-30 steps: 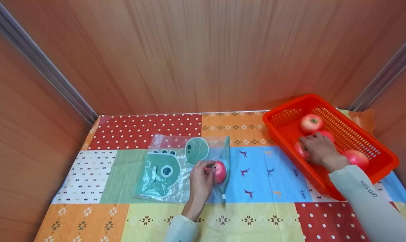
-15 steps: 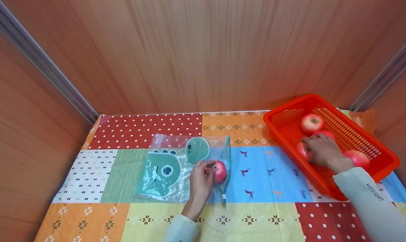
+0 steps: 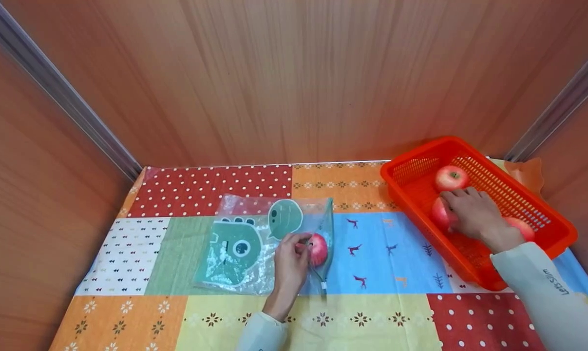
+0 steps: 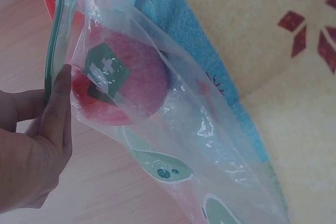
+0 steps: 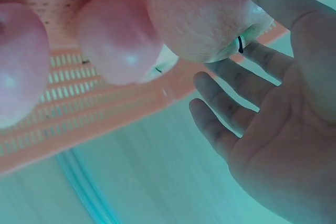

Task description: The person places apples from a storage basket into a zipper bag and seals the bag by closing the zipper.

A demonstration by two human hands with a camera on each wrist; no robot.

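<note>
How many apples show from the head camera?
4 in plain sight: one apple in the clear bag; in the basket, one held by the right hand, one beyond it, one to its right. The hand may hide more.

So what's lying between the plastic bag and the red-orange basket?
Only the patterned tablecloth, mostly blue there, lies between the plastic bag and the red-orange basket; the head view shows that stretch.

Orange-red basket (image 3: 415,192), red apples (image 3: 451,178) with pale yellowish patches, clear bag (image 3: 264,248) with green-and-white cartoon print, patchwork cloth (image 3: 371,253) of white-dotted red, deer-printed blue, star-printed yellow, brown wood-grain wall (image 3: 294,83).
</note>
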